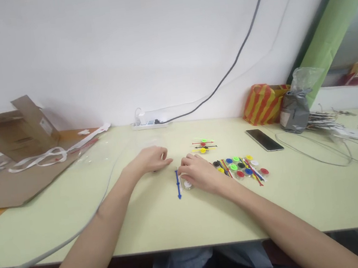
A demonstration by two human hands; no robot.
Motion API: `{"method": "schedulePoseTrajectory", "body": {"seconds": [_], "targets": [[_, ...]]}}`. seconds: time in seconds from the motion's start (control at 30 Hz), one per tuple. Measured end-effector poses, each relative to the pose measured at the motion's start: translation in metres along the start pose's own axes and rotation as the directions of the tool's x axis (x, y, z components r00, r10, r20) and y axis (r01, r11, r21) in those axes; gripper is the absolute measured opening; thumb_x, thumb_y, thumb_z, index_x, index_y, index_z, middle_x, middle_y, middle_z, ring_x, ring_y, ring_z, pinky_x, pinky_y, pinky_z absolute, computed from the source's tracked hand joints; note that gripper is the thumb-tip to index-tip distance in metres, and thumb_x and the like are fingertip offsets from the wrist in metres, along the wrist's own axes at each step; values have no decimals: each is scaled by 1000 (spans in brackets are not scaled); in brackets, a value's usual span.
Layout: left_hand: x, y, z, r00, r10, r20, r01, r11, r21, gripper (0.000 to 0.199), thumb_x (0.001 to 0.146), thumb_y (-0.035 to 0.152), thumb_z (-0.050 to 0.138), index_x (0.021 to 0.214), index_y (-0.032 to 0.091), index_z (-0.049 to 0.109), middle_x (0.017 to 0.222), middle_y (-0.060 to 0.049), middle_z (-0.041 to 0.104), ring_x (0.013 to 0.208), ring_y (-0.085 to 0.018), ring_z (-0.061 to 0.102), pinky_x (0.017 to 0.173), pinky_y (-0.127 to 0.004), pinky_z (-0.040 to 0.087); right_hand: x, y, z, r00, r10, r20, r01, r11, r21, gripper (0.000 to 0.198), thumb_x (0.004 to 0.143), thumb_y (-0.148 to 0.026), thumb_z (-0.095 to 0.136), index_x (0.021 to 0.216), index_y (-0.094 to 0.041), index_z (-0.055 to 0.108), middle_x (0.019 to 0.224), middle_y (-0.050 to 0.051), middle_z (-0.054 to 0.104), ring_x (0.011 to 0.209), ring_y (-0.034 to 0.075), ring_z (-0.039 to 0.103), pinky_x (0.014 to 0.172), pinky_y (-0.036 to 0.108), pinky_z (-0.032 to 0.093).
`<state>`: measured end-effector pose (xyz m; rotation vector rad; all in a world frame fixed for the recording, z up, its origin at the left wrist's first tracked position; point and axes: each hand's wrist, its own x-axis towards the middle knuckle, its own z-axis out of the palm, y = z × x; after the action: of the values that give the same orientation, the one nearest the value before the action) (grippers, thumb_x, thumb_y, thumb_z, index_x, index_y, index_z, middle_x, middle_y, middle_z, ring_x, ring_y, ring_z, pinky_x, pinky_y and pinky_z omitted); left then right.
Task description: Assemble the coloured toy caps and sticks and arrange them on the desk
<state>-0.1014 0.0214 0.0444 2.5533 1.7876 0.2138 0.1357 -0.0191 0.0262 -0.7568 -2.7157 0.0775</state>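
My left hand (154,158) hovers at the middle of the table, its fingers loosely bent and a gap between them and the thumb; nothing shows in it. My right hand (199,173) is bent, fingertips drawn together, beside a blue double-headed arrow (178,184). A white disc on a clear base (188,185) lies under its thumb side. Whatever its fingertips pinch is hidden. Against the right hand's far side lies a group of coloured discs (235,159) on clear bases, mixed with several coloured arrows (253,170). Beyond the hands stand assembled arrow spinners (203,145).
A phone (264,140) lies at the right, near a striped bag (262,104) and a grey pouch (295,112). Thin cables (321,161) curl there. A power strip (149,124) sits by the wall. At left are a cardboard box (17,133) and a grey cable (79,230).
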Motion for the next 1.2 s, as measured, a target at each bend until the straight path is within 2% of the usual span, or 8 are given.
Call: {"method": "schedulePoseTrajectory", "body": {"seconds": [0.13, 0.3, 0.37, 0.47, 0.63, 0.83, 1.03, 1.2], "targets": [[-9, -5, -14, 962, -143, 233, 177, 975, -134, 36, 76, 57, 63, 73, 21, 59, 71, -6, 71, 55, -20, 60, 50, -28, 36, 2, -12, -1, 1000, -30, -2, 30, 1000, 9, 15, 99, -21, 58, 95, -17, 72, 100, 8, 63, 100, 21, 49, 83, 34, 33], [-23, 0, -30, 806, -153, 572, 387, 867, -313, 40, 68, 50, 70, 93, 22, 54, 71, -8, 74, 52, -26, 68, 46, -29, 45, 2, -18, 5, 998, -50, 43, 50, 999, 3, 14, 98, -21, 61, 90, -17, 72, 96, 8, 65, 99, 22, 49, 81, 34, 32], [-24, 5, -32, 760, -148, 633, 413, 861, -296, 42, 64, 41, 71, 98, 23, 52, 71, -8, 74, 56, -29, 70, 47, -31, 49, 2, -20, 5, 996, -48, 72, 49, 999, -10, 15, 97, -18, 60, 89, -17, 72, 93, 8, 66, 100, 22, 49, 80, 35, 31], [-23, 10, -34, 743, -113, 660, 408, 858, -312, 42, 63, 32, 67, 100, 23, 51, 72, -7, 74, 60, -29, 72, 50, -31, 51, 1, -22, 3, 995, -31, 92, 33, 999, -20, 17, 97, -13, 57, 87, -17, 71, 90, 8, 67, 99, 22, 50, 80, 35, 31], [-28, 16, -43, 789, -118, 602, 355, 888, -291, 30, 71, 40, 64, 92, 23, 51, 66, -6, 71, 57, -27, 69, 48, -29, 48, 0, -25, 4, 997, -4, 80, 7, 1000, -30, 15, 95, -10, 58, 90, -17, 71, 90, 7, 69, 97, 23, 51, 78, 36, 31], [-62, 34, -40, 868, -165, 469, 309, 918, -249, 43, 76, 64, 61, 84, 23, 54, 62, -3, 65, 45, -21, 58, 42, -27, 32, 0, -25, 8, 998, 23, 66, -18, 997, -71, 16, 92, -8, 59, 91, -17, 72, 91, 9, 68, 96, 25, 51, 78, 37, 33], [-88, 49, -29, 926, -51, 375, 98, 990, -106, 16, 81, 35, 56, 93, 24, 57, 71, -1, 63, 56, -19, 54, 53, -29, 32, 2, -23, 10, 999, 4, 51, -1, 998, -61, 18, 90, -6, 58, 85, -17, 71, 89, 9, 68, 94, 24, 52, 76, 36, 33], [-67, 48, -44, 960, 14, 278, 23, 991, -130, 13, 85, 31, 55, 90, 23, 64, 77, -2, 67, 65, -20, 59, 56, -29, 37, 5, -21, 14, 999, 19, 35, -18, 999, -28, 19, 90, -5, 56, 86, -16, 71, 88, 8, 68, 93, 23, 52, 74, 35, 33]]}}
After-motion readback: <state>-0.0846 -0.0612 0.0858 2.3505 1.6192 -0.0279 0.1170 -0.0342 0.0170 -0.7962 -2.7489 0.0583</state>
